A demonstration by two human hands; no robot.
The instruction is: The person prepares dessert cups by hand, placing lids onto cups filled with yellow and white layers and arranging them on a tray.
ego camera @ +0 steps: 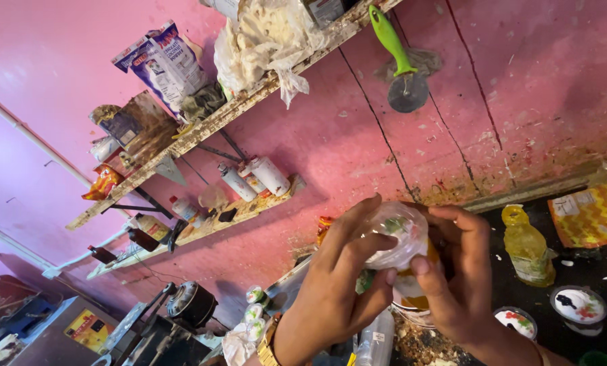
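Both my hands are raised in the middle of the view around a small clear plastic bag point(397, 234) with whitish and green contents. My left hand point(337, 285) grips it from the left, with the thumb and forefinger pinching its upper edge. My right hand point(456, 274) closes on it from the right, fingers curled over the side. Behind the bag shows part of an orange and white container point(412, 288), mostly hidden by my fingers. A gold watch sits on my left wrist.
A pink wall carries two wooden shelves point(202, 125) with packets, bottles and jars. A green-handled pizza cutter point(402, 68) hangs on the wall. On the dark counter stand a yellow oil bottle point(529, 247), small lidded cups point(578, 305) and a yellow patterned packet point(592, 213). A mixer point(191, 305) stands lower left.
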